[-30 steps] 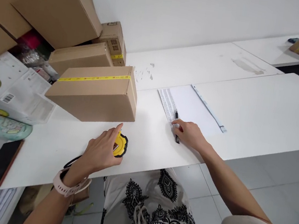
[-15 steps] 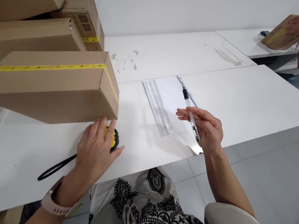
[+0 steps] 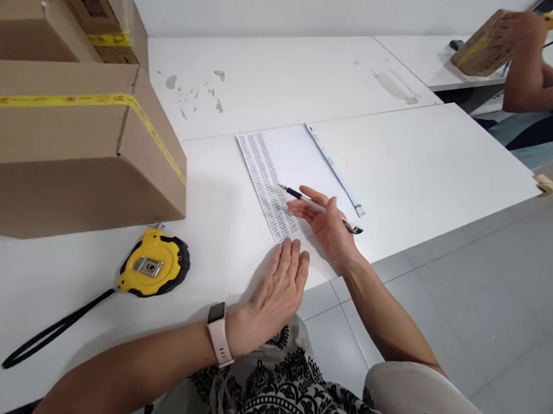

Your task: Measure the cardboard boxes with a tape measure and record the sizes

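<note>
My right hand (image 3: 327, 230) holds a pen (image 3: 313, 203) between thumb and fingers, its tip pointing left over the printed sheet (image 3: 290, 152). Rows of small print fill the left side of that sheet. My left hand (image 3: 282, 278) lies flat with fingers stretched at the sheet's near edge, holding nothing. A yellow and black tape measure (image 3: 156, 265) with a black wrist strap (image 3: 60, 328) rests on the table to the left. Just behind it stands a cardboard box (image 3: 69, 175) sealed with yellow tape.
More cardboard boxes (image 3: 80, 1) are stacked at the back left against the wall. A blue-white strip (image 3: 334, 167) borders the sheet's right side. At the far right, another person's hands (image 3: 519, 35) hold a cardboard box (image 3: 480, 47). The white table's (image 3: 443, 167) front edge runs diagonally.
My left hand has left the tape measure and moved right to the sheet. The pen in my right hand has swung from pointing away to pointing left, lower over the print.
</note>
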